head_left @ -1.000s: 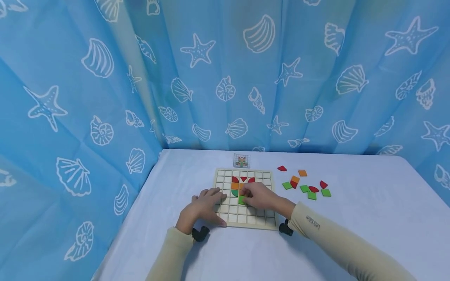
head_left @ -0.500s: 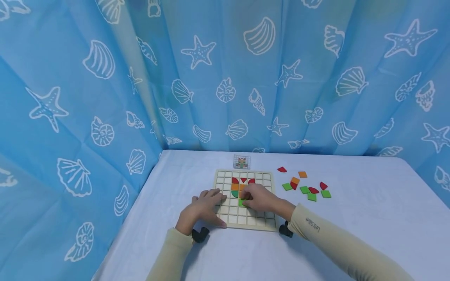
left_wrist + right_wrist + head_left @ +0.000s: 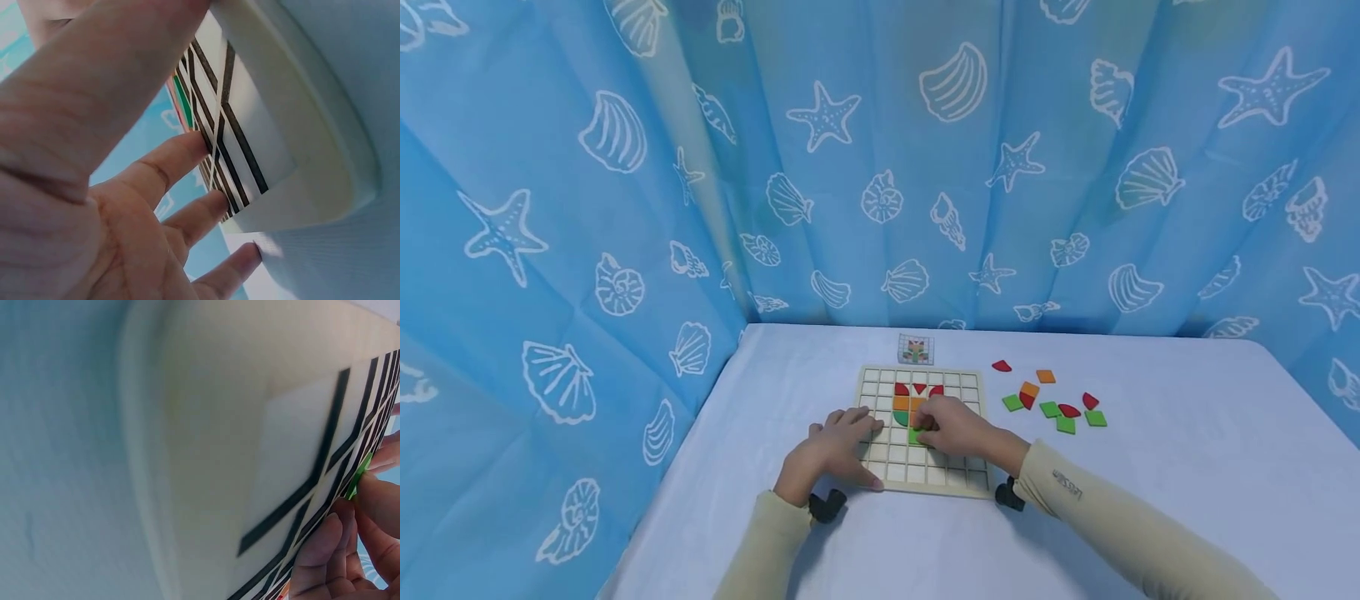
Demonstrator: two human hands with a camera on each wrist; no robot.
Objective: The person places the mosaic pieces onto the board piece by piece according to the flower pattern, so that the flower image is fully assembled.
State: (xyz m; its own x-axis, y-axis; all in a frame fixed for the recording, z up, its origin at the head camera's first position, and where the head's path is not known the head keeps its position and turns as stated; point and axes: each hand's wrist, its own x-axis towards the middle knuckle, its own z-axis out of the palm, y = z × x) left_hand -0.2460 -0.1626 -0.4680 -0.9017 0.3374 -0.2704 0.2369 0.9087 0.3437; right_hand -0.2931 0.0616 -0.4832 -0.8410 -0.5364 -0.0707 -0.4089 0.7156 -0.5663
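From my remote feed: right hand [image 3: 955,429] bent over the board [image 3: 936,491], grip nearly closed, thumb and fingertips pinching a green tile [image 3: 916,437] at a middle cell, I judge to seat it squarely. Left hand [image 3: 833,448] splayed, holding nothing, thumb on the near rim, presumably steadying. Patterned card [image 3: 916,349] beyond the far edge, likely for easy checking.

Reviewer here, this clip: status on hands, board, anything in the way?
Left hand rests on grid board, left side. Right hand touching green tile, grip unclear. Loose tiles off board's right side; no obstruction visible.
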